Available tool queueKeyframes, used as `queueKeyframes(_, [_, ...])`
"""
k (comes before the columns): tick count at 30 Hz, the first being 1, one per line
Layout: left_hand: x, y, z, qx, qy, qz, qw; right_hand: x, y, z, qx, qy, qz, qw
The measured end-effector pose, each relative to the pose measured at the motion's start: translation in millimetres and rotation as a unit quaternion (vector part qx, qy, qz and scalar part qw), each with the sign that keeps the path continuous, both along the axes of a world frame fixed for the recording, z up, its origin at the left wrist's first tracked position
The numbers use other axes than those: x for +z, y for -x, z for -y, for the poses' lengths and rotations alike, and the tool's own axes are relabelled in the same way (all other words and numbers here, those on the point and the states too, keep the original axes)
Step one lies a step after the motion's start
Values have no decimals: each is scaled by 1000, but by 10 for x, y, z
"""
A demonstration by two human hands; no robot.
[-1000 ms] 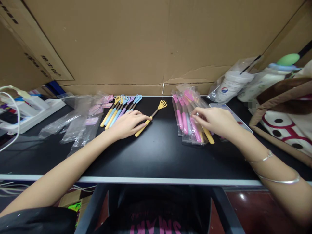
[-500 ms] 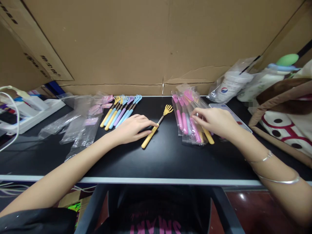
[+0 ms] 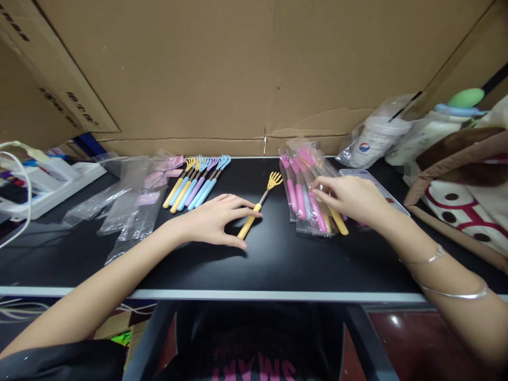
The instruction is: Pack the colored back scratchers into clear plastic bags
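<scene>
A yellow back scratcher [image 3: 249,222] with a metal shaft and hand-shaped head lies slanted in the middle of the black table. My left hand [image 3: 216,218] is open over its handle, fingers across it and thumb spread near the lower end. To the right is a pile of pink, blue and yellow back scratchers [image 3: 300,200] in clear bags. Over that pile's right side, my right hand [image 3: 349,197] has its fingers curled together; whatever is in them is hidden. A yellow handle [image 3: 339,222] sticks out below it. Left of centre lie several unbagged back scratchers [image 3: 194,190].
Clear plastic bags [image 3: 127,201] with pink cards lie on the left, beside a white power strip [image 3: 59,190]. On the right are a phone [image 3: 375,188], a bagged cup [image 3: 377,140], a bottle [image 3: 440,127] and a patterned bag [image 3: 464,206]. Cardboard [image 3: 198,69] walls the back.
My left hand has shifted toward me and its thumb has spread away from the fingers. The yellow back scratcher has slid slightly to the right. My right hand stays in place.
</scene>
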State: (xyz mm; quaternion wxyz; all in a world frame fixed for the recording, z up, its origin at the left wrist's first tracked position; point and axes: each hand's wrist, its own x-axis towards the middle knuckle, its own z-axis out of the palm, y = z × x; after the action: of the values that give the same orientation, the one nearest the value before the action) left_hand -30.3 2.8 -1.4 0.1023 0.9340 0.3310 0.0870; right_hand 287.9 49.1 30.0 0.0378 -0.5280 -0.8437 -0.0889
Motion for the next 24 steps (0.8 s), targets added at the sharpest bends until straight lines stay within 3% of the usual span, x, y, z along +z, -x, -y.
queueKeyframes(6, [26, 43, 20, -16, 38, -6, 999, 4, -12, -3, -2, 10, 0, 1000])
queueKeyframes(16, [-40, -102, -20, 25, -32, 23, 999, 8, 19, 22, 10, -2, 7, 1000])
queueKeyframes(24, [-98, -155, -1, -16, -26, 38, 999, 14, 17, 16, -7, -24, 4, 1000])
